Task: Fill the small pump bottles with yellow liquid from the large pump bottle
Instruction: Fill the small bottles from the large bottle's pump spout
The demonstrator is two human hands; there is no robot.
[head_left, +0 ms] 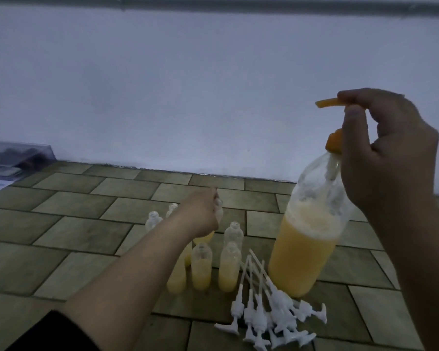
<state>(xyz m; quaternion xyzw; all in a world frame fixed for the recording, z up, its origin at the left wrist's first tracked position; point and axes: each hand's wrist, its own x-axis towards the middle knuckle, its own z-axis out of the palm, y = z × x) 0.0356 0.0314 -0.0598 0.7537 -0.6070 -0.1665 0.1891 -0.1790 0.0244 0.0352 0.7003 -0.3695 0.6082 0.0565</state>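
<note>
On the tiled floor [61, 224], the right hand [390, 153] pinches the large bottle's orange pump [327, 102] — the left hand [203, 216] grips one small bottle [219, 211].

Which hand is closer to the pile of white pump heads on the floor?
Left, I'd judge. The left hand holds a small bottle beyond the pile of white pump heads; the right hand is raised at the large bottle's orange pump.
</note>
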